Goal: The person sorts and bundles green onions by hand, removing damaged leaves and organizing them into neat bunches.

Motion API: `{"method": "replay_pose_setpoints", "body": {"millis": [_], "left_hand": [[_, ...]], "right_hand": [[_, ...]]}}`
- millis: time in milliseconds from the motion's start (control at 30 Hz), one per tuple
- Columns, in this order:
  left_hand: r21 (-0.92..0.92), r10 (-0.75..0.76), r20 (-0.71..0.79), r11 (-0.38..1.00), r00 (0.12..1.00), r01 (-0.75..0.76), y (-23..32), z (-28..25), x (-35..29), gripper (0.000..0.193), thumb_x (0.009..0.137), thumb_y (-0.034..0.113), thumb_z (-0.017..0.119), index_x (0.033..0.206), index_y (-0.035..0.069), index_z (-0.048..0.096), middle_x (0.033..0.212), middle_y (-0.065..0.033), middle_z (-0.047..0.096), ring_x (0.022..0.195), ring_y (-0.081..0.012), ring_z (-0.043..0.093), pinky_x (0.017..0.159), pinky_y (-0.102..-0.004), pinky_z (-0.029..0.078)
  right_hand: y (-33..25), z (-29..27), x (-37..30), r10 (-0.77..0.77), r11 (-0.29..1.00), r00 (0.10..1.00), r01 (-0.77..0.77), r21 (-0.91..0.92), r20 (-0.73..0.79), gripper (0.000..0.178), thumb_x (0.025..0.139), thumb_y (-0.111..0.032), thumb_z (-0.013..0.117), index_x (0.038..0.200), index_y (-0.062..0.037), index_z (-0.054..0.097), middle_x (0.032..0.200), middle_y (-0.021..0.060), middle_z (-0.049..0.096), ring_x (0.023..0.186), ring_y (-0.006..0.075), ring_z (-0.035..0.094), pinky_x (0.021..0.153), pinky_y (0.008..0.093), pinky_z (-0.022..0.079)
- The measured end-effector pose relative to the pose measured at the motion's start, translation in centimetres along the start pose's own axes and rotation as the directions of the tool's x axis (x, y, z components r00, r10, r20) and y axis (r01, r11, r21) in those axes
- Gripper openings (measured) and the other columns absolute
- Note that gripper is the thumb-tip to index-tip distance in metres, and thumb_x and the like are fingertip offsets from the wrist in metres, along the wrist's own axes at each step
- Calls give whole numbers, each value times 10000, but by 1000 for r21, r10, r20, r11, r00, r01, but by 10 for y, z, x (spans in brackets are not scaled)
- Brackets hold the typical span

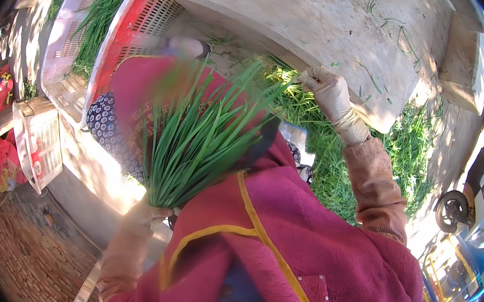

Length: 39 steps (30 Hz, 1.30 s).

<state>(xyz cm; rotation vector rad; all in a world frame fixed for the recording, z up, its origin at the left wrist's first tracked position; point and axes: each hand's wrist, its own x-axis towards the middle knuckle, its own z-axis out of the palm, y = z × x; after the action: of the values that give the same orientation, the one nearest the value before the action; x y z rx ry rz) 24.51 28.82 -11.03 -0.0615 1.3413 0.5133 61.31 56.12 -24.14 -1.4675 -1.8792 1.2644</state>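
A thick bunch of long green chives [195, 145] fans out over my lap. My left hand [154, 211], partly hidden by the bunch and my jacket, is closed around its lower end. The leaf tips point up and to the right. My right hand [326, 95], in a pale glove, is raised beyond the tips beside the concrete slab. Its fingers are curled with the fingertips pressed together; whether anything small is between them I cannot make out. Below that arm lies a heap of loose green leaves [341, 174] on the ground.
At the upper left stand a red crate [144, 14] and a white crate [67, 35] with more green bunches [104, 22]. A concrete slab [305, 15] with scattered leaf bits lies ahead. Left are a small white basket [43, 140] and red bags [4, 166]; a wheeled vehicle [475, 201] stands right.
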Motion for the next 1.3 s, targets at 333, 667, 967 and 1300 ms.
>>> {"method": "replay_pose_setpoints", "body": {"millis": [333,667,967,1300], "left_hand": [[6,-31,24,1000,999,31,5,-1,-2,650,640,-73,739,1243,36,521,1029,-103,660,890,-207,654,810,-308,531],[-61,-22,79,998,997,27,-4,-11,12,727,608,-130,761,1269,68,531,1076,-92,666,912,-208,664,830,-312,530],[-100,76,208,993,975,-56,-9,-19,18,682,657,-157,729,1277,25,514,1078,-124,660,932,-229,665,837,-327,534],[-98,62,233,994,970,-40,-23,-30,28,668,692,-113,729,1299,52,505,1081,-100,661,935,-202,662,816,-311,535]], "right_hand": [[-25,4,-25,241,645,916,-398,653,320,225,917,-191,633,1001,11,686,714,-7,625,616,57,525,584,207,436],[-36,-38,10,8,992,1000,-7,-128,11,126,849,-165,699,927,-70,725,716,102,643,622,121,575,587,249,475],[-99,39,4,-270,953,954,244,181,130,237,767,-230,760,975,-119,736,692,96,616,636,152,601,599,295,483],[-93,35,28,137,946,954,-206,249,266,148,866,-162,663,845,-28,721,708,48,692,523,83,567,519,240,473]]}}
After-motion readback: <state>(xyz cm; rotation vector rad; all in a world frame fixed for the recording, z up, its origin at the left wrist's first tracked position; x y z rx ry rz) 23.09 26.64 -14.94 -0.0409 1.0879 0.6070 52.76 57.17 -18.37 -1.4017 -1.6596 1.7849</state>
